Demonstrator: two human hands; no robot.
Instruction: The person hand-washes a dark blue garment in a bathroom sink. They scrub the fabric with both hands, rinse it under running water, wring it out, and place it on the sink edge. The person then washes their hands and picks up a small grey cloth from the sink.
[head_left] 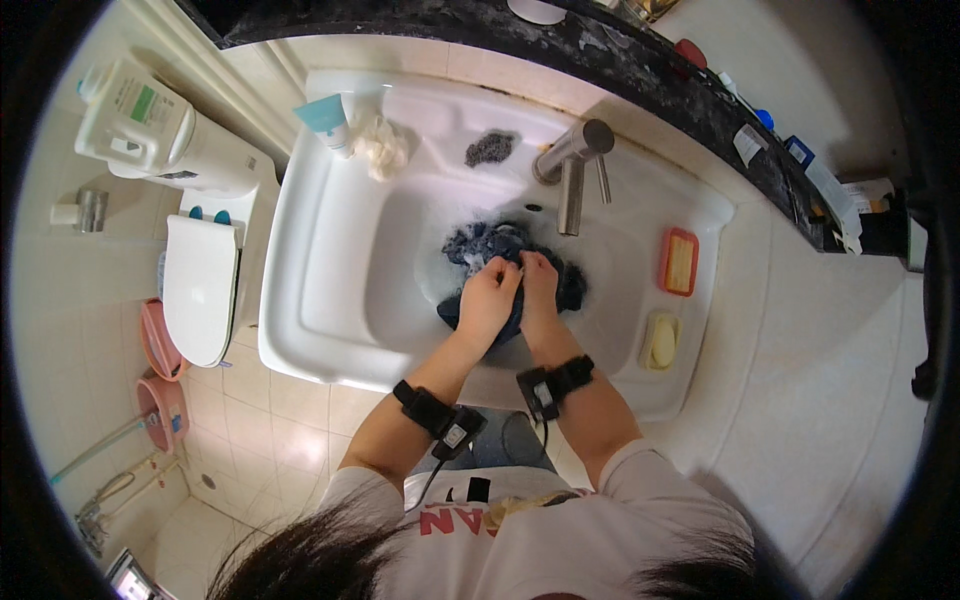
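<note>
A dark blue wet cloth lies bunched in soapy water in the basin of the white sink. My left hand is closed with its fingers curled into the cloth. Close beside it, nearly touching, my right hand also grips the cloth. The garment's exact kind cannot be made out. Suds float around its far edge. Just beyond my hands, the metal faucet reaches over the basin.
On the sink's right rim sit a red soap dish and a yellow soap bar. A light blue tube, a crumpled whitish cloth and a dark grey scrubber rest along the back. A toilet stands left; a black shelf runs behind.
</note>
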